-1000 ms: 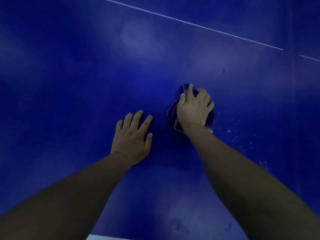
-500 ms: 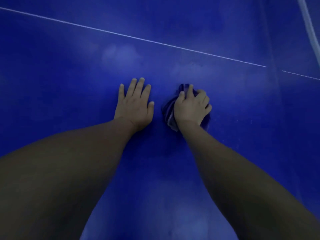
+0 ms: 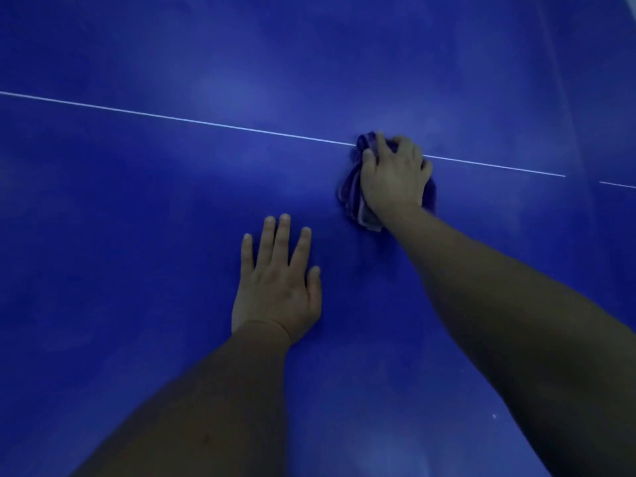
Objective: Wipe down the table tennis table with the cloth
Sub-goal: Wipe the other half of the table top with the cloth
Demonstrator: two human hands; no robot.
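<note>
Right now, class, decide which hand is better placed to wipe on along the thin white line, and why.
Likely the right hand: it grips the bunched purple striped cloth on the blue table tennis table, at the thin white line. The left hand lies flat, fingers spread, holding nothing.

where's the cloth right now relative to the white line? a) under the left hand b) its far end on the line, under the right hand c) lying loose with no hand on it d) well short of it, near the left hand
b: the right hand grips the bunched cloth, whose far end covers the white line, while the left hand lies flat on the bare table nearer the person.
</note>
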